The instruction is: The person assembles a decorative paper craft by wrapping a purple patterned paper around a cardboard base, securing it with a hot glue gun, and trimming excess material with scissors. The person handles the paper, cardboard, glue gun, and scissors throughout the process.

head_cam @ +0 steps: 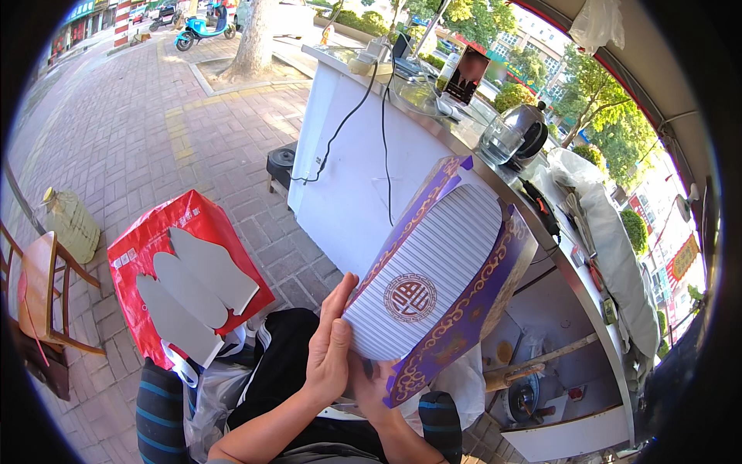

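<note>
In front of me is a folded cardboard piece [426,264], purple with gold scrollwork and a silvery ribbed centre panel. Its panel has a rounded far end and carries a brown round emblem. My left hand [329,348] presses against its left near edge, fingers together and thumb upright. My right hand [374,380] holds the near end from below, with its fingers partly hidden behind the cardboard. To the left, a grey cut cardboard piece [191,290] with rounded lobes lies on a red carrier bag [174,214].
A white counter [342,162] stands ahead and curves along the right, bearing a glass kettle [504,139], a phone [465,75] and cables. Tools and a pan [523,400] sit on the lower shelf. At left are a wooden chair [43,290] and a plastic jug [72,226].
</note>
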`<state>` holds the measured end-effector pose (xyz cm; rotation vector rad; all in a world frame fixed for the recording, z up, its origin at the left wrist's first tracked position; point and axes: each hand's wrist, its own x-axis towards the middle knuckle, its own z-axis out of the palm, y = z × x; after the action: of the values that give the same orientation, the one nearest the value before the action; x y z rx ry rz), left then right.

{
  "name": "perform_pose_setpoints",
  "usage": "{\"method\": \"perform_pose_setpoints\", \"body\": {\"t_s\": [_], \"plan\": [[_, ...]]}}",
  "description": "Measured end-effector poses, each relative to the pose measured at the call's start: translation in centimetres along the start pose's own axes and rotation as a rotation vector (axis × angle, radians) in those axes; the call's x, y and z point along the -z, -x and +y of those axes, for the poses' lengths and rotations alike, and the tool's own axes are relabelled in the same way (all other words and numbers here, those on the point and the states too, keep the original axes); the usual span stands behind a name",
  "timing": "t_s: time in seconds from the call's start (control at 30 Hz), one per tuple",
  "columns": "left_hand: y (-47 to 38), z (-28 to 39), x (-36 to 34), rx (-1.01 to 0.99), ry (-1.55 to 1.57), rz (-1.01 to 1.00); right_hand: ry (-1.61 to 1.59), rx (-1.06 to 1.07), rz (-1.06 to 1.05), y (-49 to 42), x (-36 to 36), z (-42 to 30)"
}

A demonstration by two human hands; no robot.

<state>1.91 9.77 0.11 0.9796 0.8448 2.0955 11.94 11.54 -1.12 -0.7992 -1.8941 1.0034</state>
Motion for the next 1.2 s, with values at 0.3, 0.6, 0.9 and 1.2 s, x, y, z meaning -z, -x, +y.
{"method": "perform_pose_setpoints", "body": {"t_s": [0.3, 0.6, 0.9, 1.2], "plan": [[0.1, 0.1, -0.2, 0.027, 0.013, 0.024, 0.034, 0.052, -0.098, -0.7, 0.6, -0.3], [0.1, 1.4, -0.7, 0.274, 0.441, 0.041, -0.063, 0.067, -0.034, 1.3, 0.9, 1.4], [0.5, 0.7, -0.6, 0.41, 0.568, 0.096, 0.437, 0.206, -0.23, 2.1, 2.3, 1.6], [1.1, 0.6, -0.2, 0.425, 0.599, 0.021, 0.306, 0.302, -0.018, 1.5, 2.4, 2.9]]}}
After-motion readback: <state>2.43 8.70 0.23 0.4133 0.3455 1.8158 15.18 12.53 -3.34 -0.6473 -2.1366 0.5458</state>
